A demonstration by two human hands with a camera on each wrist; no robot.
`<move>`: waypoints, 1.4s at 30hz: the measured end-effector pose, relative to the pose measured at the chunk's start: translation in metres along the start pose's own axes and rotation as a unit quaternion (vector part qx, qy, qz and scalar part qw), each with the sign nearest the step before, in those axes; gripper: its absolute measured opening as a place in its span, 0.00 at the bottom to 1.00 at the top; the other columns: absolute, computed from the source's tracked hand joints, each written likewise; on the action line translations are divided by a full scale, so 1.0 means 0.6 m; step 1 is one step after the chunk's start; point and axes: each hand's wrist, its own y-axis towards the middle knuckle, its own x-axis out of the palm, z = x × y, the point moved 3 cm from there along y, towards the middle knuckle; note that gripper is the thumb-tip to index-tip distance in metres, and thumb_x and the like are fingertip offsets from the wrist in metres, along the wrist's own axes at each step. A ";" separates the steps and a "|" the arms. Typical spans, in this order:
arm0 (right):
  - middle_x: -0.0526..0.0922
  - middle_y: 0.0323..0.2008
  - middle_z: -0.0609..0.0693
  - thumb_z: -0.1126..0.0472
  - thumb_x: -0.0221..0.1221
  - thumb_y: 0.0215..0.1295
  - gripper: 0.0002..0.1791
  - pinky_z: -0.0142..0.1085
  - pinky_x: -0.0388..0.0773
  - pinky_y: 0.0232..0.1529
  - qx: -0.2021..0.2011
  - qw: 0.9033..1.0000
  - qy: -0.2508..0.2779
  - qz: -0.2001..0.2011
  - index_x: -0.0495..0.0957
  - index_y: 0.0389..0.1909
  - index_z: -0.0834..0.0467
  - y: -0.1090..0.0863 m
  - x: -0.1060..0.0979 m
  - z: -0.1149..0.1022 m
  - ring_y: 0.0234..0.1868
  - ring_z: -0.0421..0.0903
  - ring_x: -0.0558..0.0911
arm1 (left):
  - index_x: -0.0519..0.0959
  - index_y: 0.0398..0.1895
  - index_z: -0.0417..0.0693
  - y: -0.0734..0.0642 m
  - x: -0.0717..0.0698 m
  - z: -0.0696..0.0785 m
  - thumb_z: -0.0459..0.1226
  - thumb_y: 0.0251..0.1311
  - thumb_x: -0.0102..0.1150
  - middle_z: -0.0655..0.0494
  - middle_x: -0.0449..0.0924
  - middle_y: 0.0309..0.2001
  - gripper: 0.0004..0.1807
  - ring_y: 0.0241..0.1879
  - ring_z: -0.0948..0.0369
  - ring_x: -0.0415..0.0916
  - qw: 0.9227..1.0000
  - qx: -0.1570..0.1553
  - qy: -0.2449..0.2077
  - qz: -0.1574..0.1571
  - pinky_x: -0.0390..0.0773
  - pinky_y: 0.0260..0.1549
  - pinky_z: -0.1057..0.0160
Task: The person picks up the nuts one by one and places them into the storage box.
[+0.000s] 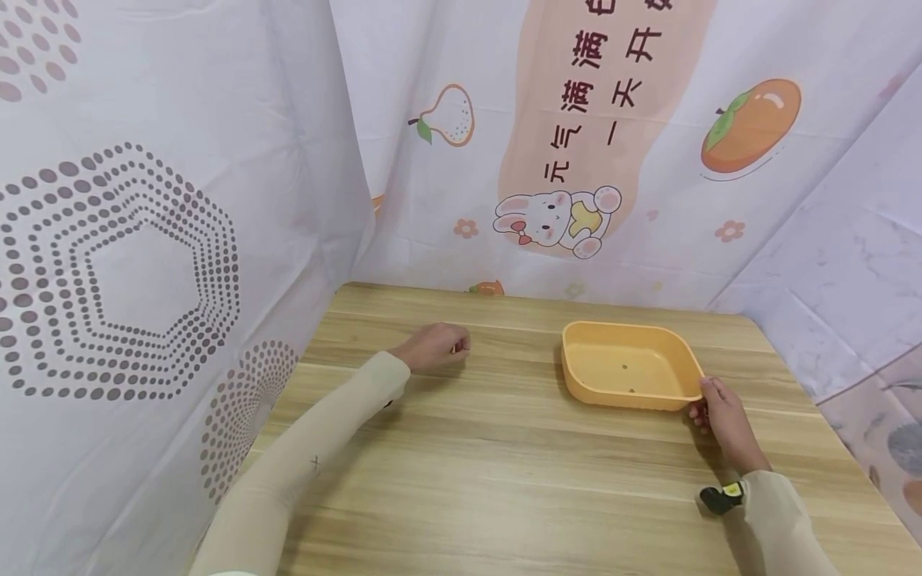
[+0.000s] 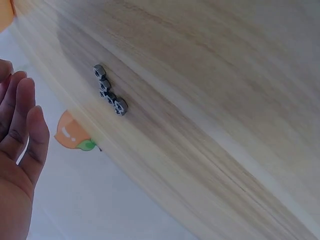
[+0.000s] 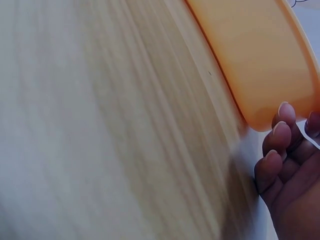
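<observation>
In the head view my right hand (image 1: 729,422) holds the right front corner of an orange plastic tray (image 1: 627,400), its thumb at the rim. The right wrist view has its curled fingers (image 3: 276,137) against the tray wall (image 3: 265,75). Two small dark pieces, probably nuts, lie inside the tray. My left hand (image 1: 434,348) hovers over the table, fingers bent, left of the tray. A cluster of several metal nuts (image 2: 110,91) lies on the table beside this hand (image 2: 17,130) in the left wrist view. Its thumb and index are mostly out of that frame, hiding whether they pinch anything.
A wood-grain table (image 1: 504,496) runs back to a printed white curtain (image 1: 403,224). Similar sheets stand at the left (image 1: 288,160) and right (image 1: 828,320) sides. A black device (image 1: 720,500) is strapped at the right wrist.
</observation>
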 end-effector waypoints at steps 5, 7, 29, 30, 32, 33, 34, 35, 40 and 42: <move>0.78 0.23 0.48 0.46 0.36 0.85 0.27 0.36 0.75 0.22 -0.004 1.000 0.002 0.003 0.65 0.36 0.67 0.002 -0.001 -0.003 0.22 0.42 0.75 | 0.80 0.35 0.53 0.006 -0.007 0.012 0.37 0.71 0.60 0.66 0.81 0.31 0.04 0.28 0.67 0.74 1.000 0.000 -0.010 -0.002 0.76 0.29 0.68; 0.78 0.23 0.48 0.46 0.36 0.85 0.27 0.36 0.75 0.22 -0.006 1.000 0.003 0.004 0.65 0.36 0.66 0.002 -0.001 -0.003 0.22 0.42 0.75 | 0.80 0.35 0.53 0.010 -0.009 0.017 0.36 0.71 0.59 0.66 0.80 0.31 0.05 0.28 0.67 0.74 1.000 0.000 -0.012 -0.004 0.76 0.29 0.68; 0.77 0.23 0.45 0.42 0.36 0.84 0.27 0.36 0.75 0.23 -0.004 1.000 0.001 0.006 0.67 0.36 0.61 -0.001 0.000 0.000 0.22 0.41 0.74 | 0.80 0.34 0.54 0.044 0.000 0.049 0.38 0.72 0.58 0.66 0.80 0.33 0.06 0.30 0.69 0.74 0.999 0.046 0.002 -0.004 0.75 0.33 0.70; 0.77 0.23 0.45 0.42 0.36 0.84 0.27 0.36 0.75 0.23 -0.003 1.000 0.000 0.006 0.67 0.36 0.61 -0.001 0.000 0.000 0.23 0.41 0.75 | 0.80 0.34 0.55 0.046 0.001 0.050 0.38 0.72 0.58 0.67 0.80 0.32 0.06 0.30 0.70 0.74 0.999 0.047 0.005 -0.005 0.75 0.32 0.71; 0.77 0.23 0.45 0.42 0.36 0.84 0.27 0.36 0.75 0.23 -0.002 1.000 0.000 0.007 0.67 0.36 0.60 -0.002 0.000 0.000 0.23 0.41 0.75 | 0.79 0.34 0.55 0.049 0.002 0.052 0.38 0.72 0.58 0.66 0.79 0.32 0.06 0.30 0.69 0.74 0.999 0.051 0.004 -0.005 0.75 0.32 0.71; 0.77 0.23 0.45 0.42 0.36 0.84 0.27 0.36 0.75 0.23 0.000 1.000 0.000 0.007 0.68 0.36 0.60 -0.002 0.000 0.000 0.23 0.41 0.75 | 0.79 0.33 0.55 0.050 0.003 0.054 0.38 0.72 0.58 0.66 0.79 0.32 0.06 0.29 0.69 0.73 0.999 0.052 0.003 -0.005 0.75 0.31 0.70; 0.77 0.23 0.45 0.42 0.36 0.84 0.27 0.36 0.75 0.23 0.001 1.000 0.000 0.007 0.68 0.36 0.60 -0.001 0.000 0.000 0.23 0.41 0.75 | 0.79 0.33 0.55 0.052 0.003 0.055 0.38 0.72 0.58 0.66 0.79 0.32 0.06 0.29 0.69 0.73 0.999 0.054 0.002 -0.005 0.75 0.31 0.70; 0.77 0.23 0.45 0.42 0.36 0.84 0.27 0.36 0.75 0.23 0.003 1.000 0.000 0.006 0.67 0.36 0.60 -0.001 0.000 0.000 0.23 0.41 0.75 | 0.79 0.33 0.55 0.054 0.004 0.056 0.38 0.72 0.58 0.66 0.79 0.31 0.06 0.29 0.69 0.73 0.998 0.056 0.001 -0.004 0.75 0.31 0.70; 0.77 0.24 0.46 0.43 0.35 0.84 0.27 0.36 0.75 0.24 0.008 1.000 -0.005 0.002 0.67 0.37 0.62 0.000 -0.002 0.002 0.23 0.42 0.74 | 0.80 0.34 0.54 0.060 0.006 0.062 0.38 0.71 0.57 0.67 0.79 0.32 0.06 0.29 0.69 0.73 0.998 0.066 -0.002 -0.003 0.75 0.31 0.70; 0.77 0.24 0.46 0.43 0.35 0.84 0.27 0.36 0.75 0.24 0.008 1.000 -0.006 0.002 0.66 0.38 0.63 0.001 -0.002 0.002 0.23 0.42 0.74 | 0.80 0.34 0.54 0.062 0.007 0.065 0.38 0.71 0.57 0.67 0.79 0.32 0.06 0.29 0.70 0.73 0.997 0.071 -0.001 -0.005 0.75 0.31 0.71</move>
